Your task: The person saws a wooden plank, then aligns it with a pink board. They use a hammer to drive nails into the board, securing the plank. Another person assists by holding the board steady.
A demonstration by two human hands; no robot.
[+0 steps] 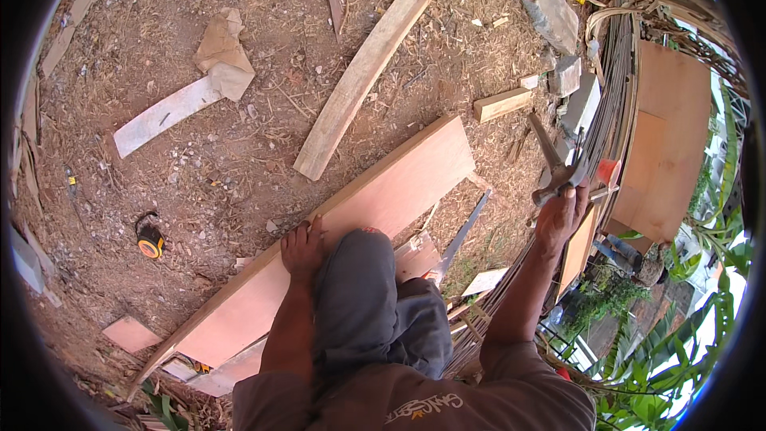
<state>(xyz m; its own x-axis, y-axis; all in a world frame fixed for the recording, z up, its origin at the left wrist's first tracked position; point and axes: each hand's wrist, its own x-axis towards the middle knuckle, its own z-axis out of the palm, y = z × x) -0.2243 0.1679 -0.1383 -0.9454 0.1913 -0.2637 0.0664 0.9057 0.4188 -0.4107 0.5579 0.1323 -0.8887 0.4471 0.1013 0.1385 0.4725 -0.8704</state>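
Note:
A long reddish wooden panel (399,183) with a thick edge lies diagonally before me, and my knee rests against it. My left hand (303,249) grips its far long edge near the middle, fingers bent over the edge. Raised to the right, clear of the panel, my right hand (561,211) is closed around a hammer (546,142) close to its metal head, the wooden handle pointing away from me. A thin dark item shows beside the hammer; its kind is unclear. Right of my knee lies a handsaw (464,233), its orange handle partly behind my leg.
A yellow-and-black tape measure (150,243) lies on the dirt at left. Farther off are a long timber (363,80), a short wood block (503,104) and cardboard (223,52). Stone blocks (552,12) and a stick fence with a plywood sheet (666,140) stand at right.

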